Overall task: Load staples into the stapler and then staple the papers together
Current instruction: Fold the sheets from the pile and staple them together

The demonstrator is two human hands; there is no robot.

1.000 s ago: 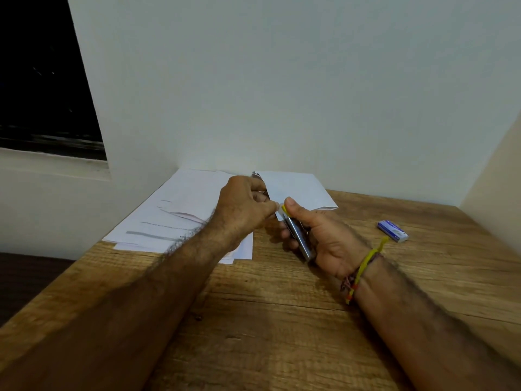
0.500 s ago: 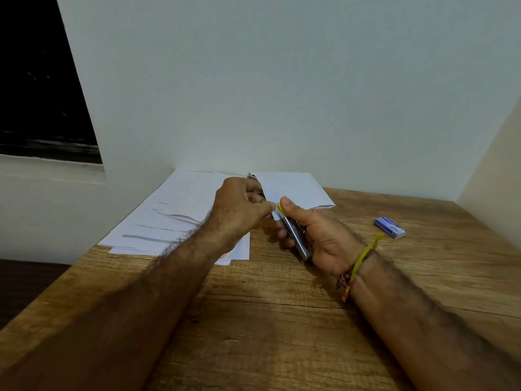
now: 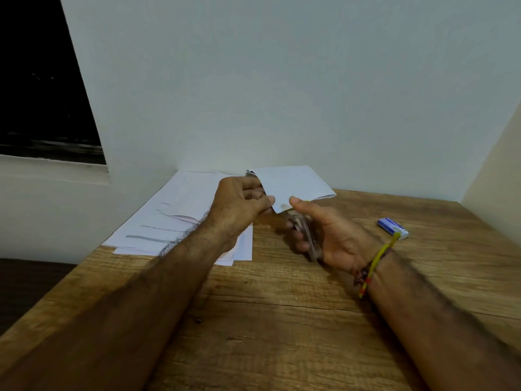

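A wooden desk point(image 3: 282, 320) with a pronounced grain fills the lower half of the frame, and its far edge meets the white wall. Left of centre, a loose stack of white papers point(image 3: 174, 221) lies flat on it, pushed up against the wall, with a few printed lines visible and sheets fanned unevenly at the near edge. At the right, well apart from the stack, a small blue-and-white box point(image 3: 392, 227) rests on the bare wood.
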